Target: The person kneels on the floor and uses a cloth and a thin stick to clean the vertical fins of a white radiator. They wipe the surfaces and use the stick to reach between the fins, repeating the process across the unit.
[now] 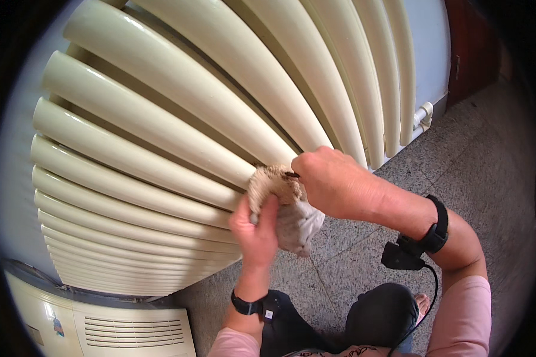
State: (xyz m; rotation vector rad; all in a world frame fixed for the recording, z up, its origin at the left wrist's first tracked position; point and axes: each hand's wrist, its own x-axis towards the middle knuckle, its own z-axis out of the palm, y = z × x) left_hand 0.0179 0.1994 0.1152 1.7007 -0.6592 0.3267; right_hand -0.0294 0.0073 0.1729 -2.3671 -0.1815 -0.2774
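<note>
A beige, fuzzy cloth [272, 180] is bunched in my left hand [254, 227], thumb on top, against the lower ends of the radiator's columns. Below it hangs a greyish-white crumpled cloth [297, 227]; whether the two are one piece I cannot tell. My right hand [330, 183] is closed in a fist just right of the cloth. From that fist pokes the dark tip of a thin object [291, 174], the rest of it hidden by the fingers. The cream column radiator [196, 89] fans out across the wall above both hands.
White pipes [422, 118] join the radiator at its right end. A cream appliance with a slotted vent [134, 332] stands at lower left. Speckled floor tiles [348, 250] lie below my hands, and a dark red wooden panel [471, 49] is at upper right.
</note>
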